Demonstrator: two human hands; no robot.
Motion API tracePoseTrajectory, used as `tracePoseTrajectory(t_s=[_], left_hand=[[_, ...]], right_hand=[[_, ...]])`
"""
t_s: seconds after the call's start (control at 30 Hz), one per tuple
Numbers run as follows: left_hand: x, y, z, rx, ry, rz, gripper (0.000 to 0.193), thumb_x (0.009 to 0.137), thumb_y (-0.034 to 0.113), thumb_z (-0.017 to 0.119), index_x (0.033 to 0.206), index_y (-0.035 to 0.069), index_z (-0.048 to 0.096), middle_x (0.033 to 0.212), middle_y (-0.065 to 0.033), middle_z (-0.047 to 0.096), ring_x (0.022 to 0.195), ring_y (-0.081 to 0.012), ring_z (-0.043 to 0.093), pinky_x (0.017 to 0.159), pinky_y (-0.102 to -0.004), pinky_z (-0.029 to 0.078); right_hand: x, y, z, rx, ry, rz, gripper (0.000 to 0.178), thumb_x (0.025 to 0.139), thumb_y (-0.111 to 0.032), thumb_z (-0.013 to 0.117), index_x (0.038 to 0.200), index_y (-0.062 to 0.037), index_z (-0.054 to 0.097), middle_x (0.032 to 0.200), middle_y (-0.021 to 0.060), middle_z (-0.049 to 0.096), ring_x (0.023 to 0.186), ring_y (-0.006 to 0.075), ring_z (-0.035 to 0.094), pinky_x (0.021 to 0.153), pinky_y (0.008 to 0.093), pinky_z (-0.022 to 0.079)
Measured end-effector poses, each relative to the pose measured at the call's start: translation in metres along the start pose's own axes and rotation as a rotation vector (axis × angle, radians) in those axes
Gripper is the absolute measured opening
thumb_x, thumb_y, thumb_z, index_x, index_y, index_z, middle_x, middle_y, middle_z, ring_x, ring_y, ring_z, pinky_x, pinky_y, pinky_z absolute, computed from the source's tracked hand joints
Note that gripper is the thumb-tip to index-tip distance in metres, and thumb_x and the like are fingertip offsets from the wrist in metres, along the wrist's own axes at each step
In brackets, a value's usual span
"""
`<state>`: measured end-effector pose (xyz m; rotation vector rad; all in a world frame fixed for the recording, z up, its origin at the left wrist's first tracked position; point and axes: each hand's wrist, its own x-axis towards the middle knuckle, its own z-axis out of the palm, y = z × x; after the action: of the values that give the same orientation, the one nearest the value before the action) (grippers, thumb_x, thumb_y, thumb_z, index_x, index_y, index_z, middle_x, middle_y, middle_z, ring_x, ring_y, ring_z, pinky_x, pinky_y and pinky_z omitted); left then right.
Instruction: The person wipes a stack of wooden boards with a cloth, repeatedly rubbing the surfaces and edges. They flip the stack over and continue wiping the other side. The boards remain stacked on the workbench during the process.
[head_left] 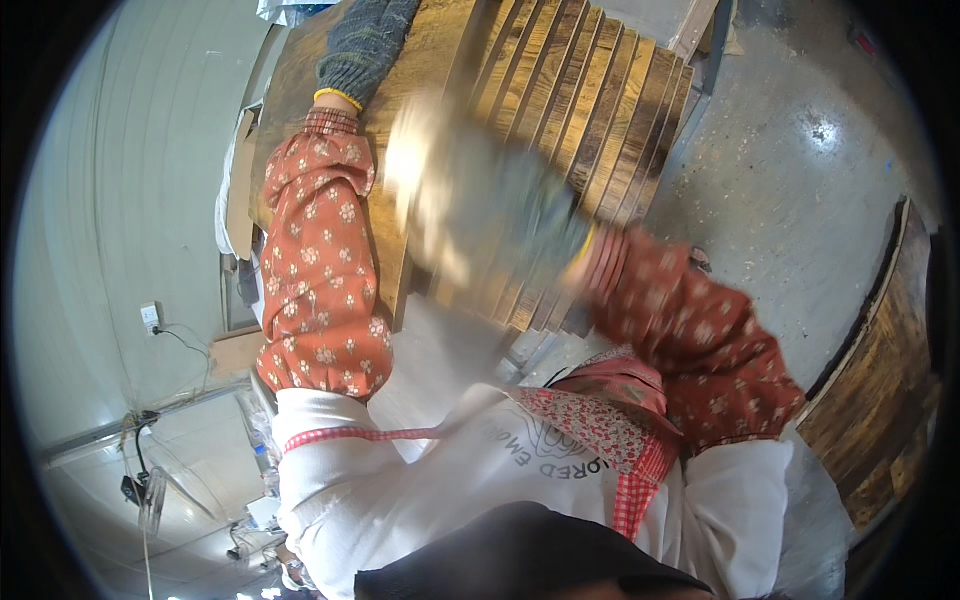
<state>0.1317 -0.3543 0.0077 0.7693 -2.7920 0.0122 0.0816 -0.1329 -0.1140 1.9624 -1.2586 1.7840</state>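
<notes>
My left hand (365, 50), in a dark grey knit glove with a yellow cuff edge, rests on a brown wooden board (425, 50). Its fingertips run past the top of the picture, so their pose is hidden. My right hand (530, 215), in a similar glove, is smeared by motion over the board's right part and the stack beside it. At its front is a pale, blurred thing (425, 195) that it seems to grip; its kind cannot be made out. Several stacked wooden boards (600, 100) fan out in steps to the right, with dark grain.
Another dark wooden panel (880, 390) stands at the far right on the grey concrete floor (790, 180). A pale wall (150, 180) with a white socket (150, 318) and a cable is on the left. Cords and small items (150, 490) lie at lower left.
</notes>
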Motion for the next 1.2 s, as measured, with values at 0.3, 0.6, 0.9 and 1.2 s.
tracePoseTrajectory(t_s=[0.3, 0.6, 0.9, 1.2], left_hand=[[-0.048, -0.017, 0.028, 0.173, 0.126, 0.173, 0.043, 0.099, 0.027, 0.046, 0.139, 0.012, 0.046, 0.14, -0.0147, 0.049, 0.13, -0.0337, 0.043, 0.11, -0.0437, 0.032], [-0.236, 0.109, -0.031, 0.043, 0.142, -0.397, 0.05, 0.093, 0.024, 0.059, 0.137, 0.002, 0.048, 0.143, -0.0232, 0.043, 0.138, -0.038, 0.033, 0.115, -0.0458, 0.024], [-0.226, 0.189, 0.029, -0.224, 0.759, -0.974, 0.052, 0.093, 0.013, 0.059, 0.14, 0.0, 0.044, 0.152, -0.0218, 0.03, 0.144, -0.0325, 0.024, 0.116, -0.0406, 0.022], [-0.216, 0.182, 0.043, -0.467, 1.079, -1.041, 0.05, 0.102, 0.022, 0.048, 0.144, -0.002, 0.035, 0.147, -0.0167, 0.036, 0.126, -0.0245, 0.046, 0.104, -0.0363, 0.044]], right_hand=[[-0.061, -0.007, -0.052, 1.284, -0.499, 0.833, 0.042, 0.099, -0.031, 0.044, 0.124, 0.0014, 0.054, 0.101, 0.0142, 0.064, 0.085, 0.0201, 0.064, 0.076, 0.0397, 0.055], [0.019, 0.098, -0.24, -0.091, 0.222, 0.24, 0.04, 0.095, -0.027, 0.057, 0.121, 0.0039, 0.053, 0.1, 0.0124, 0.065, 0.081, 0.0172, 0.065, 0.067, 0.0288, 0.052], [0.082, 0.254, -0.132, -0.356, -0.441, 0.378, 0.06, 0.092, -0.039, 0.058, 0.136, -0.001, 0.044, 0.134, 0.0226, 0.051, 0.124, 0.0372, 0.05, 0.104, 0.0427, 0.041], [0.14, 0.242, -0.041, 0.254, -0.426, 0.178, 0.049, 0.096, -0.037, 0.054, 0.129, -0.0013, 0.053, 0.128, 0.0223, 0.056, 0.121, 0.036, 0.053, 0.1, 0.0415, 0.043]])
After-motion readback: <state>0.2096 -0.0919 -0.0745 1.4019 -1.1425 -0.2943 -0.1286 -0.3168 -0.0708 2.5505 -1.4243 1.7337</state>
